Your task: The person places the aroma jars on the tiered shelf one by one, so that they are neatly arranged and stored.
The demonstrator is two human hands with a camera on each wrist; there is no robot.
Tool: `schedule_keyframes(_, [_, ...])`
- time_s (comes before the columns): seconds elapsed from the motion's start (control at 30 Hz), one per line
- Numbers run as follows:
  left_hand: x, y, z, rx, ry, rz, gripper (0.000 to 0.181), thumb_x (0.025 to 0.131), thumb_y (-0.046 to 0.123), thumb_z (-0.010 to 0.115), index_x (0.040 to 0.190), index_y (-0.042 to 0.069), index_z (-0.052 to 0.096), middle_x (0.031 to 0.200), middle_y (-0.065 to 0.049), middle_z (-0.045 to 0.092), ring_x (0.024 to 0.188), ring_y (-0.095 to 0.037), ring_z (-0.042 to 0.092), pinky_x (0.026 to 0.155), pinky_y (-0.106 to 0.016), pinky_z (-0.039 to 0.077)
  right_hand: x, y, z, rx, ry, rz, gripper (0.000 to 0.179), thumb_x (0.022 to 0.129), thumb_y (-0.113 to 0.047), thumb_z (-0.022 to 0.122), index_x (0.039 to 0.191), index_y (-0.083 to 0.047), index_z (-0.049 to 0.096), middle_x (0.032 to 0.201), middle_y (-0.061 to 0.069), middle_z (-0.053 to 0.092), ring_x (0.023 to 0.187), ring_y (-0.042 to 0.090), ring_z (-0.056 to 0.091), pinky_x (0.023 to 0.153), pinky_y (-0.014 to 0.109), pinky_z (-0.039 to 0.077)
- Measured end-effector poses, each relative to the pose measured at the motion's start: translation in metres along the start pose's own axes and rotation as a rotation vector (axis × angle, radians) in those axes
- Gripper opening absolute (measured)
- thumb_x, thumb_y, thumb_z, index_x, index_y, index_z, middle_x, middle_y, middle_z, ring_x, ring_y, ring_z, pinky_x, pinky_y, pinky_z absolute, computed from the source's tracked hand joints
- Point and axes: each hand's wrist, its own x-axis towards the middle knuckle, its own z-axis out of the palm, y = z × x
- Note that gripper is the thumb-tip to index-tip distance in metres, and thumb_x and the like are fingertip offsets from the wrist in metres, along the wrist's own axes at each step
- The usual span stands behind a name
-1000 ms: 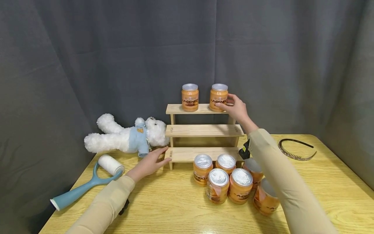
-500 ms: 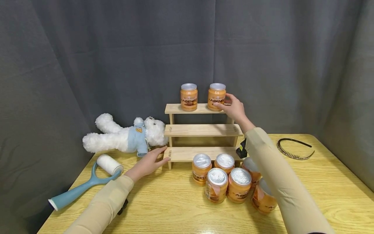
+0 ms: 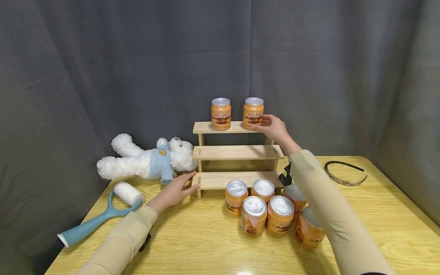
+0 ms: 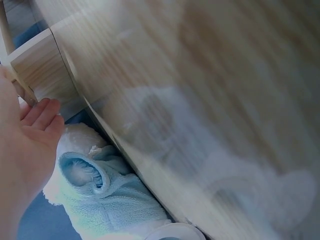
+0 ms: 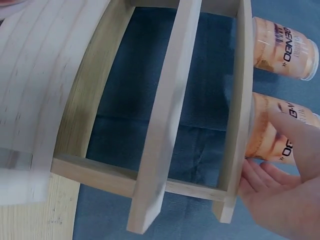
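On the top tier of a three-step wooden shelf (image 3: 237, 152) stand two orange jars with silver lids. My right hand (image 3: 275, 129) holds the right jar (image 3: 253, 111) low down, thumb across its front and fingers at its right side. The left jar (image 3: 221, 114) stands apart from it. In the right wrist view, my thumb overlaps the held jar (image 5: 262, 132). My left hand (image 3: 174, 191) touches the left end of the bottom tier, fingers extended. Several more jars (image 3: 254, 221) stand clustered before the shelf's right half; my right sleeve partly covers the rightmost ones.
A white plush toy (image 3: 137, 162) in a blue top lies left of the shelf. Before it is a lint roller (image 3: 99, 221) with a blue-green handle. A dark toothed headband (image 3: 343, 181) lies at the right. Grey curtains (image 3: 137, 68) surround the table (image 3: 192, 244).
The head view shifts slightly. My right hand drops a little lower along the right jar, which stays on the top tier. The left hand keeps its place at the shelf's end.
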Motion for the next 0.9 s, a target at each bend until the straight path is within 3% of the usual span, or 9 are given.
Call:
schedule_keyframes(0.23, [0.001, -0.001, -0.002, -0.003, 0.007, 0.001, 0.071, 0.095, 0.049, 0.049, 0.148, 0.006, 0.030, 0.147, -0.017, 0.037, 0.131, -0.034, 0.042, 0.107, -0.050, 0.037, -0.006, 0.000, -0.009, -0.037, -0.081, -0.010, 0.069, 0.089, -0.030, 0.066, 0.142, 0.002, 0.036, 0.140, 0.022, 0.044, 0.130, 0.033, 0.043, 0.106, 0.044, 0.040])
schedule_keyframes(0.5, [0.001, -0.003, 0.000, 0.017, 0.009, 0.009, 0.070, 0.095, 0.048, 0.048, 0.147, 0.005, 0.030, 0.147, -0.017, 0.038, 0.130, -0.034, 0.043, 0.106, -0.049, 0.038, -0.025, 0.009, -0.037, -0.081, -0.191, -0.055, 0.064, 0.091, -0.039, 0.061, 0.140, -0.003, 0.041, 0.143, 0.019, 0.042, 0.131, 0.034, 0.039, 0.108, 0.051, 0.036])
schedule_keyframes(0.9, [0.001, 0.000, 0.000, 0.011, -0.003, -0.002, 0.069, 0.095, 0.047, 0.049, 0.148, 0.007, 0.029, 0.147, -0.016, 0.037, 0.131, -0.034, 0.042, 0.106, -0.049, 0.038, -0.067, 0.018, -0.063, -0.101, -0.213, -0.149, 0.065, 0.091, -0.041, 0.060, 0.140, -0.002, 0.041, 0.139, 0.021, 0.046, 0.129, 0.035, 0.044, 0.107, 0.052, 0.037])
